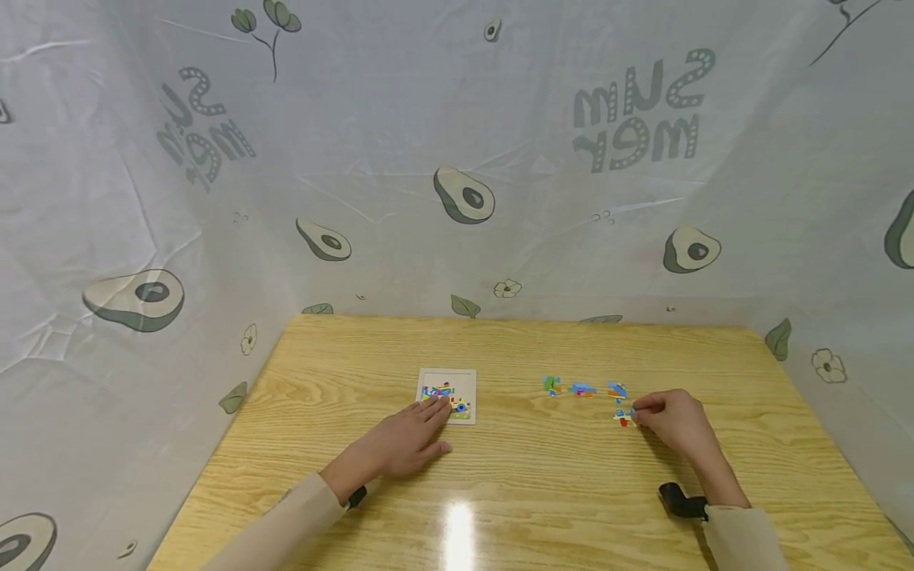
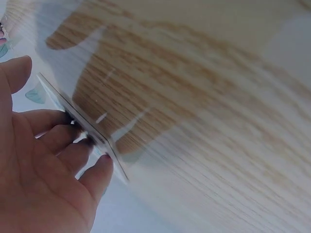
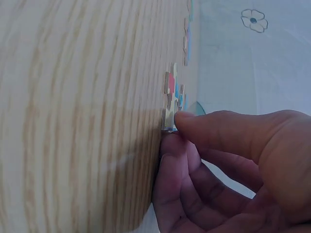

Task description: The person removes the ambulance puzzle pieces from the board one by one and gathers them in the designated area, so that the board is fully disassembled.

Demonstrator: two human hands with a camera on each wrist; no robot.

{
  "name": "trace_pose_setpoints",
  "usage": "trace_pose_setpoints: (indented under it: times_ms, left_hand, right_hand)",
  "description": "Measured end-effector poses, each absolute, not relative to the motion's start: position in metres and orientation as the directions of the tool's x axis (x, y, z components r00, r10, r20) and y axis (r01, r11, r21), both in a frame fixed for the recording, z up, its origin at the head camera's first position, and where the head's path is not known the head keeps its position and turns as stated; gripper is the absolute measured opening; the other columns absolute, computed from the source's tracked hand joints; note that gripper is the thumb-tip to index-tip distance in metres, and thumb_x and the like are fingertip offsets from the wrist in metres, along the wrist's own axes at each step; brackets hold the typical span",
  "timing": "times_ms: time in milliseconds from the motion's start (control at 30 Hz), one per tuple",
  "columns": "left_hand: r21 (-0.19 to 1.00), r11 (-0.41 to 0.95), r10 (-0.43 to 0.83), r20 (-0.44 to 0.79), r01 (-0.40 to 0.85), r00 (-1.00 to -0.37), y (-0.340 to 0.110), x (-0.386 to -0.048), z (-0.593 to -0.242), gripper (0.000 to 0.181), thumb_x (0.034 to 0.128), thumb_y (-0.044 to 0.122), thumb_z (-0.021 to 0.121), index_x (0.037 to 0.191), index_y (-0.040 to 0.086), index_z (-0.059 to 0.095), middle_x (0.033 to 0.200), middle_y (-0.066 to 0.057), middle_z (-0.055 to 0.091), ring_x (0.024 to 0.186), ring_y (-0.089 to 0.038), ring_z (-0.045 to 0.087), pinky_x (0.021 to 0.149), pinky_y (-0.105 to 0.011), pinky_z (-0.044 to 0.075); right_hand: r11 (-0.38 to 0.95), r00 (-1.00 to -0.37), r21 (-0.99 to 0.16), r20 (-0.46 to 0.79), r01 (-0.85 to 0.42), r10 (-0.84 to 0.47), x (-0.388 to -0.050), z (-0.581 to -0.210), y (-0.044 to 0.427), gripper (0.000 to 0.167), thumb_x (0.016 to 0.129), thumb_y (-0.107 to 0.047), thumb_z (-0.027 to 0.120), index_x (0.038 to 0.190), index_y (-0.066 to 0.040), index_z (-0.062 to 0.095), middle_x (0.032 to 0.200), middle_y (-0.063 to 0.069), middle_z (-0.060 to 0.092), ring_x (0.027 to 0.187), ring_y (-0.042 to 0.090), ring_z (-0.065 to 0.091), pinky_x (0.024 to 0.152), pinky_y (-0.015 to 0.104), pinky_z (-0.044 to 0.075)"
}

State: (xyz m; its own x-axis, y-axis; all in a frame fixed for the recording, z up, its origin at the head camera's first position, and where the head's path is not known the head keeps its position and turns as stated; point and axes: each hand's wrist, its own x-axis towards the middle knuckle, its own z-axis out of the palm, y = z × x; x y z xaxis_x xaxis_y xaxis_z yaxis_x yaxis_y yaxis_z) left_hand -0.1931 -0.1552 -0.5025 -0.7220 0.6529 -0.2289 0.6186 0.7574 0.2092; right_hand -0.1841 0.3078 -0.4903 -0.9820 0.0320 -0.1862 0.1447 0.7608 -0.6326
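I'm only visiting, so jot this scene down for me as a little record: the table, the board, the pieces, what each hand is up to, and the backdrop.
Table: light wood grain
Board: pale, flat, partly filled with colourful fitted pieces; upper part bare
Left hand: fingers resting on the board
Right hand: pinching the edge of a loose piece
Other loose pieces: three, in a row to the right of the board
Backdrop: pale sheet with avocado prints
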Motion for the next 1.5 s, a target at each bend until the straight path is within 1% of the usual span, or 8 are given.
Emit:
trace_pose_setpoints:
  times_ms: [100,300,433,933,1300,1500]
  left_hand:
    - [0.209,0.758,0.652,-0.233,0.617,-0.722,-0.1545,-0.1920,-0.5008,0.069,0.1130,0.047,0.041,0.167,0.006,0.029,0.176,-0.011,0.025,0.164,-0.029,0.024,0.133,-0.048,0.028]
    - [0.207,0.758,0.652,-0.228,0.618,-0.723,-0.1530,-0.1908,-0.4995,0.069,0.1128,0.046,0.043,0.166,0.004,0.030,0.175,-0.012,0.026,0.164,-0.030,0.025,0.132,-0.049,0.029]
    - [0.197,0.761,0.649,-0.229,0.619,-0.726,-0.1524,-0.1909,-0.5016,0.069,0.1128,0.046,0.043,0.166,0.005,0.030,0.175,-0.012,0.026,0.164,-0.029,0.025,0.132,-0.049,0.030]
    - [0.186,0.766,0.643,-0.225,0.615,-0.732,-0.1521,-0.1897,-0.5067,0.069,0.1124,0.047,0.044,0.166,0.006,0.030,0.175,-0.011,0.027,0.164,-0.029,0.026,0.131,-0.049,0.032]
    - [0.185,0.768,0.641,-0.217,0.613,-0.737,-0.1496,-0.1869,-0.5036,0.069,0.1124,0.046,0.044,0.166,0.005,0.031,0.175,-0.011,0.027,0.163,-0.029,0.027,0.131,-0.049,0.032]
    - [0.179,0.767,0.641,-0.216,0.616,-0.736,-0.1493,-0.1860,-0.5058,0.068,0.1124,0.046,0.044,0.166,0.006,0.031,0.175,-0.011,0.027,0.163,-0.029,0.027,0.131,-0.049,0.032]
  right_hand:
    - [0.765,-0.983,-0.629,-0.183,0.139,0.029,-0.1842,-0.4930,0.3084,0.029,0.098,-0.014,0.072,0.117,0.008,0.074,0.102,0.020,0.078,0.083,0.019,0.070,0.068,0.032,0.055]
    - [0.752,-0.979,-0.638,-0.197,0.166,0.049,-0.1851,-0.4952,0.3061,0.032,0.095,-0.016,0.076,0.114,0.009,0.072,0.093,0.014,0.076,0.079,0.017,0.068,0.067,0.032,0.054]
    - [0.748,-0.978,-0.642,-0.203,0.169,0.047,-0.1858,-0.4960,0.3046,0.029,0.095,-0.016,0.075,0.111,0.009,0.072,0.093,0.015,0.076,0.079,0.018,0.067,0.066,0.031,0.053]
    - [0.763,-0.981,-0.628,-0.186,0.155,0.046,-0.1844,-0.5002,0.3023,0.023,0.093,-0.018,0.076,0.103,0.003,0.074,0.086,0.009,0.075,0.075,0.016,0.065,0.066,0.032,0.051]
    - [0.760,-0.983,-0.633,-0.182,0.146,0.037,-0.1836,-0.4996,0.3046,0.026,0.094,-0.019,0.076,0.105,0.005,0.072,0.089,0.010,0.075,0.077,0.017,0.065,0.066,0.030,0.051]
    - [0.756,-0.982,-0.636,-0.185,0.153,0.043,-0.1820,-0.4980,0.3041,0.025,0.094,-0.018,0.076,0.104,0.004,0.073,0.087,0.009,0.074,0.077,0.016,0.064,0.066,0.031,0.050]
